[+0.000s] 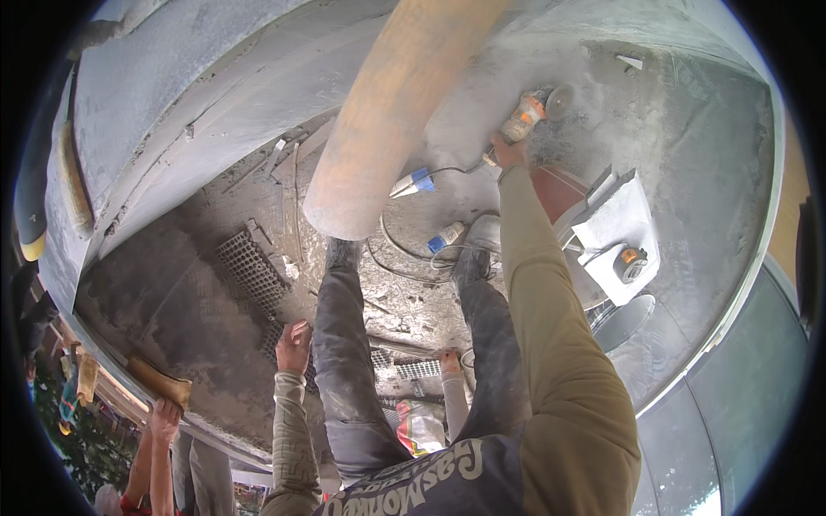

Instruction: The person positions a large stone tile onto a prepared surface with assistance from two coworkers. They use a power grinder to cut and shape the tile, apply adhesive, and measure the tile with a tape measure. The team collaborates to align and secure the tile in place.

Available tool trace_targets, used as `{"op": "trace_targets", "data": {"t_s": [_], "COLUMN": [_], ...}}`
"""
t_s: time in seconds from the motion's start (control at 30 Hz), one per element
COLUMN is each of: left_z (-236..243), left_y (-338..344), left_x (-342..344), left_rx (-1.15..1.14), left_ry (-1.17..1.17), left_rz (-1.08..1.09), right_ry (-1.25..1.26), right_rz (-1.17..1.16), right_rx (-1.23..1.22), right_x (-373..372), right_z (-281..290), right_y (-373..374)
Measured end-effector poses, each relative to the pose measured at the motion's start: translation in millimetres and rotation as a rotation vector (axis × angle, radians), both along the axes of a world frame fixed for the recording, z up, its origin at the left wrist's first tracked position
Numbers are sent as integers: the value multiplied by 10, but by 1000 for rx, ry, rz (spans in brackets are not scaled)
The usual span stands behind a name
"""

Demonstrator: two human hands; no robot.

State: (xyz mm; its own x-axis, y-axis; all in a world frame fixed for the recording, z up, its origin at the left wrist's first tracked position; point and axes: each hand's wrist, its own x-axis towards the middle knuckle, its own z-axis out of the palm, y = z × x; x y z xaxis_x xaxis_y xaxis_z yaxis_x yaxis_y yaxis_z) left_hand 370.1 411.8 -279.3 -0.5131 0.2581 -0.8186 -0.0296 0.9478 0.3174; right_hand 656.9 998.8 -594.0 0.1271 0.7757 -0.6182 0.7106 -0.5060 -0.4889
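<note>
My right hand (508, 150) grips a dusty orange angle grinder (520, 116) at the upper right, its disc at the far end amid haze. The cord runs down-left toward a blue-and-white connector (413, 185). My left hand (292, 348) is low beside my left leg, fingers loosely curled with nothing visible in them, near black perforated mats (254, 271). A large tan cylindrical post (387, 103) rises between my arms. Beneath it my boots stand on a rubble-strewn floor (404, 310), by another blue connector (443, 239) and looped cables.
Curved grey walls (181, 95) surround me. A white folded sheet (607, 232) with a tape measure (631, 265) lies at right, by glass panels (723, 387). A co-worker's hands (163, 417) are at the lower-left rim; another person's hand (450, 361) shows between my legs.
</note>
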Motion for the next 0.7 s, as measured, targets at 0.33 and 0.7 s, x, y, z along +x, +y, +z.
{"op": "trace_targets", "data": {"t_s": [0.33, 0.7], "left_z": [-203, -45], "left_y": [-431, -66], "left_x": [163, 17], "left_rx": [58, 36], "left_ry": [-106, -60], "left_rz": [119, 5], "right_ry": [-347, -184], "right_rz": [109, 112], "right_rx": [100, -47], "right_x": [-152, -2], "right_z": [352, 295], "right_y": [-122, 14]}}
